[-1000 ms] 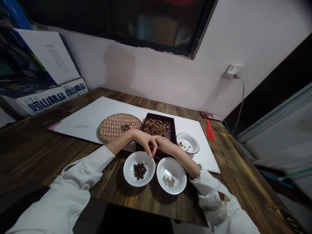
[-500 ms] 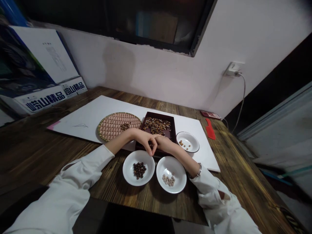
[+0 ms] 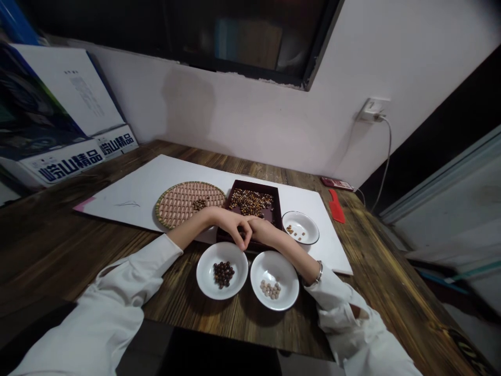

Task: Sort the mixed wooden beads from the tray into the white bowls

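My left hand is closed in a pinch above the rim of the left white bowl, which holds dark beads; anything between its fingertips is too small to see. Touching it, my right hand reaches over the near side of the dark red tray, its fingers mostly hidden behind my left hand. Mixed brown and yellow beads lie in the tray. Pale beads rest in the right white bowl.
Some brown beads lie on a round woven mat. A third bowl with small tan pieces stands on the white board. Farther right are a red scraper and a phone. Boxes stand at the back left.
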Tool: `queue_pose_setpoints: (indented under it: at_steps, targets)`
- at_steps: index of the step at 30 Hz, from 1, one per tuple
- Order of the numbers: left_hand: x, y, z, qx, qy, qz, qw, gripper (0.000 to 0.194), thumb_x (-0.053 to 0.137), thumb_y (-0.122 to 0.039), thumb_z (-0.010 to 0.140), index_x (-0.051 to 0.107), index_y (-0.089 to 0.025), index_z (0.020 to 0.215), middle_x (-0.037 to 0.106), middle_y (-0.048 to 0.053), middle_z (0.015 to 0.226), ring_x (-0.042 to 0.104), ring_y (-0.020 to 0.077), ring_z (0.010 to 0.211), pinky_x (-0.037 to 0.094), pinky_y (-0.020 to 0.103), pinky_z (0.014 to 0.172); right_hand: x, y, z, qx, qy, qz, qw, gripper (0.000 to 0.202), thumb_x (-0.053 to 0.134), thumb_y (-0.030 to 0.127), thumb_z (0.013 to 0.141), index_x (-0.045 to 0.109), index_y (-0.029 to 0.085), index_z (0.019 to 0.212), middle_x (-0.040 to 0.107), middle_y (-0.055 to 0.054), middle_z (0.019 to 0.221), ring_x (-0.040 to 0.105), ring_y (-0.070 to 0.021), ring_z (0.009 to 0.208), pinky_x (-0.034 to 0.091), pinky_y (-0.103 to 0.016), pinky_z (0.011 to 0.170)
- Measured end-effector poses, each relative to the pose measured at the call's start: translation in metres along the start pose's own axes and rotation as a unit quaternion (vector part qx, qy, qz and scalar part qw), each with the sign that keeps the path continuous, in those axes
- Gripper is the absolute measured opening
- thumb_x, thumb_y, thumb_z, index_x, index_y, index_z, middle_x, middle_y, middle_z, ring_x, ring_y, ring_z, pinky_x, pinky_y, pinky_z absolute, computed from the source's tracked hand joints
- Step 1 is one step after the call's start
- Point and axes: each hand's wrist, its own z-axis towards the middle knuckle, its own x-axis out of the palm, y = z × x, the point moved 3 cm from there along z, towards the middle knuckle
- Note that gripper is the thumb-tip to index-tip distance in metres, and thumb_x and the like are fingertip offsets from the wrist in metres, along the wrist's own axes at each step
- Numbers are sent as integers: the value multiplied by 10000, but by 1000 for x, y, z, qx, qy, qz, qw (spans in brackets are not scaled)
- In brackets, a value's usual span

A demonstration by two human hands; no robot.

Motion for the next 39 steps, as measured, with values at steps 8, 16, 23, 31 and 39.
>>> queue_pose_setpoints:
  at_steps: [8, 16, 23, 31, 39]
  targets:
    - [-1, -4, 0, -2, -12, 11, 1000, 229, 743, -426, 748, 761, -221, 848, 729, -8, 897, 630, 156, 932, 432, 249, 920, -2, 2, 0, -20, -20, 33, 999, 315, 654, 177, 829, 741, 214, 1130, 700, -59, 1208, 661, -235, 1102, 516, -343, 968]
    - [-1, -5, -1, -1, -16, 16, 1000, 228, 742, -420, 749, 755, -210, 837, 729, -7, 927, 626, 159, 963, 422, 248, 936, -2, 2, -1, -34, -32, 51, 998, 328, 671, 152, 801, 745, 185, 1120, 725, -74, 1141, 665, -251, 1096, 528, -348, 947]
    - [-1, -7, -1, -1, -22, 3, 1000, 193, 742, -384, 753, 747, -204, 822, 727, -9, 877, 628, 147, 896, 430, 258, 901, 5, -6, 7, -85, -47, 121, 988, 338, 653, 107, 775, 750, 177, 1091, 717, -71, 1172, 657, -228, 1099, 529, -336, 944]
    - [-3, 0, 2, 0, -26, 10, 1000, 228, 748, -429, 744, 749, -216, 826, 716, -15, 869, 615, 149, 917, 407, 264, 925, 1, -3, 5, -67, -45, 120, 990, 326, 669, 100, 774, 745, 154, 1086, 715, -85, 1174, 669, -237, 1073, 520, -366, 965]
    - [-7, 0, 2, 25, -50, 49, 997, 273, 744, -476, 746, 762, -223, 847, 644, 15, 1127, 448, 216, 1295, 323, 277, 1088, 3, -4, 4, -49, -16, 102, 993, 301, 684, 77, 766, 761, 156, 1046, 720, -85, 1156, 666, -249, 1094, 527, -365, 961]
